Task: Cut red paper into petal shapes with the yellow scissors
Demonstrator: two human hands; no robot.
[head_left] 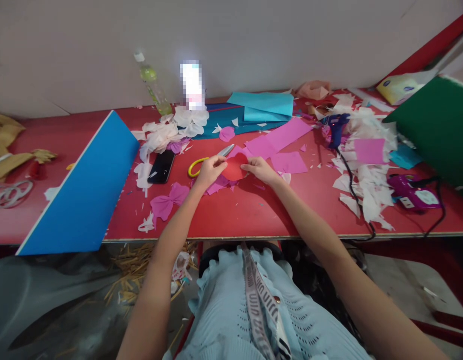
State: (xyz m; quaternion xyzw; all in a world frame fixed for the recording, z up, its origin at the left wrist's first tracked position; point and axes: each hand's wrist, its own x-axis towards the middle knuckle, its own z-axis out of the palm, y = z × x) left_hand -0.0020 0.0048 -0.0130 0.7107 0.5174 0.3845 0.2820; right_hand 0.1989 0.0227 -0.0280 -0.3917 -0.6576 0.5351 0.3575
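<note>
My left hand (209, 169) and my right hand (262, 170) both pinch the edges of a round red paper piece (235, 167) over the red table (254, 210). Fingers of each hand are closed on the paper's left and right sides. Yellow-handled scissors (208, 160) lie just behind my left hand, blades pointing right. Pink paper scraps (217, 185) lie under the red piece. A pink paper bow (169, 200) rests to the left of my left forearm.
A black phone (161, 166) lies left of the scissors. A blue board (84, 190) leans over the table's left front. Pink sheets (280, 137), teal sheets (265, 107), white scraps (366, 185), a blue glue gun (336, 127), a purple device (413, 192), a bottle (153, 85) and a green board (437, 125) surround.
</note>
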